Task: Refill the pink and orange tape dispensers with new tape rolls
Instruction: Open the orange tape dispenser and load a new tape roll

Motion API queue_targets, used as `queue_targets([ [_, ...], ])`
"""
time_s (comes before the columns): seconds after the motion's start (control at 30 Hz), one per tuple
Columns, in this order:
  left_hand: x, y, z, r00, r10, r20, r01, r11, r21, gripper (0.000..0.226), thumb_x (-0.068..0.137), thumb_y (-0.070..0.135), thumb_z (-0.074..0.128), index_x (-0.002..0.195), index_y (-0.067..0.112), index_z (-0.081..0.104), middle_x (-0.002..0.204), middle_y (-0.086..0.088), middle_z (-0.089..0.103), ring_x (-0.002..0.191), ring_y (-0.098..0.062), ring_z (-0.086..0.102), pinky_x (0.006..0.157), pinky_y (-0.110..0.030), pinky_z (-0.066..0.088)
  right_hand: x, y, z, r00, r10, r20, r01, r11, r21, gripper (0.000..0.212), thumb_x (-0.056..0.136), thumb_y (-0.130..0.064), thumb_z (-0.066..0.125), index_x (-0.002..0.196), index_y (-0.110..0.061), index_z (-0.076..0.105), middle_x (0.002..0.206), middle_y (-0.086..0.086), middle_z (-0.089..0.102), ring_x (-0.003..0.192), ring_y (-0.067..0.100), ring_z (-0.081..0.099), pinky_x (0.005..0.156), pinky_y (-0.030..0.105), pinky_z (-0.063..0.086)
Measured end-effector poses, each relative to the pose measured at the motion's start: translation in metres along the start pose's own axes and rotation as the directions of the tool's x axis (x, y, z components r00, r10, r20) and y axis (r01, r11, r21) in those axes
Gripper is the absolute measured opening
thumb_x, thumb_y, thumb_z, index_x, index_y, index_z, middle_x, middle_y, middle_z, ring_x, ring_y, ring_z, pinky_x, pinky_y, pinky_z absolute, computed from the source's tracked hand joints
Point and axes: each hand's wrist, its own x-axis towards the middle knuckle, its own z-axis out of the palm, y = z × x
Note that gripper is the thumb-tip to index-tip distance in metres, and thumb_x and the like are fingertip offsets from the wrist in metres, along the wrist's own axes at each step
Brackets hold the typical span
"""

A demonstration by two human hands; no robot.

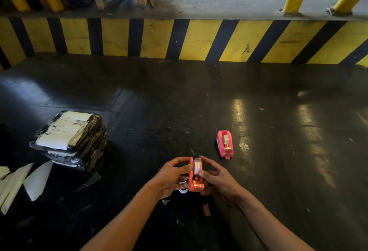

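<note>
The orange tape dispenser sits low in the middle of the view, held between both hands. A pale tape roll sits in its cradle. My left hand grips the dispenser's left side, thumb against the roll. My right hand clasps the right side, thumb pressing the roll from the front. A small white ring-shaped piece shows under my left fingers. The pink tape dispenser stands alone on the dark floor, up and to the right, with a roll inside.
A stack of black-wrapped parcels with white labels lies at the left. White paper sheets lie at the far left. A clear crumpled scrap lies beside the pink dispenser. A yellow-and-black striped kerb runs across the back.
</note>
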Motion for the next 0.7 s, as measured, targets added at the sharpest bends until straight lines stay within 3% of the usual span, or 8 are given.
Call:
queue_targets([
  [0.07,0.0,0.001,0.0,1.0,-0.01,0.001,0.01,1.0,0.0,0.03,0.095,0.013,0.065,0.123,0.024,0.062,0.122,-0.015,0.069,0.11,-0.033,0.07,0.082,-0.041,0.059,-0.001,-0.001,0.0,1.0,-0.004,0.001,0.004,1.0,-0.01,0.062,0.085,-0.033,0.077,0.138,-0.041,0.047,0.123,0.019,0.064,0.097,0.035,0.074,0.068,0.035,0.06],
  [0.37,-0.002,-0.003,0.002,0.999,-0.029,-0.017,0.027,0.996,-0.079,0.034,0.097,0.012,0.062,0.13,0.019,0.059,0.125,-0.018,0.066,0.114,-0.037,0.067,0.086,-0.044,0.059,-0.001,-0.005,0.01,0.998,-0.006,-0.056,0.001,0.996,-0.089,0.05,0.089,-0.03,0.073,0.131,-0.043,0.048,0.123,0.018,0.064,0.09,0.028,0.076,0.062,0.031,0.06],
  [0.47,0.001,-0.007,0.003,0.998,0.001,-0.068,-0.012,0.987,-0.163,0.038,0.095,0.009,0.064,0.131,0.017,0.056,0.125,-0.02,0.067,0.111,-0.037,0.069,0.091,-0.048,0.059,0.004,-0.007,0.014,0.989,-0.005,-0.146,-0.012,0.993,-0.116,0.045,0.092,-0.031,0.069,0.132,-0.034,0.048,0.117,0.012,0.069,0.086,0.022,0.077,0.06,0.026,0.058],
  [0.57,0.006,-0.011,0.007,0.986,0.032,-0.163,-0.078,0.956,-0.284,0.039,0.092,0.007,0.068,0.128,0.016,0.053,0.117,-0.02,0.071,0.101,-0.034,0.075,0.091,-0.053,0.06,0.006,-0.009,0.016,0.991,-0.04,-0.128,0.014,0.979,-0.202,0.048,0.087,-0.04,0.073,0.128,-0.024,0.055,0.116,0.004,0.068,0.097,0.018,0.073,0.07,0.024,0.058],
  [0.7,0.011,-0.016,0.005,0.979,0.045,-0.199,-0.108,0.942,-0.319,0.042,0.089,0.007,0.071,0.126,0.014,0.052,0.122,-0.022,0.069,0.103,-0.034,0.074,0.092,-0.053,0.059,0.007,-0.006,0.01,0.985,-0.139,-0.103,0.079,0.892,-0.444,0.054,0.082,-0.027,0.079,0.131,-0.024,0.056,0.124,0.003,0.06,0.109,0.018,0.061,0.094,0.037,0.054],
])
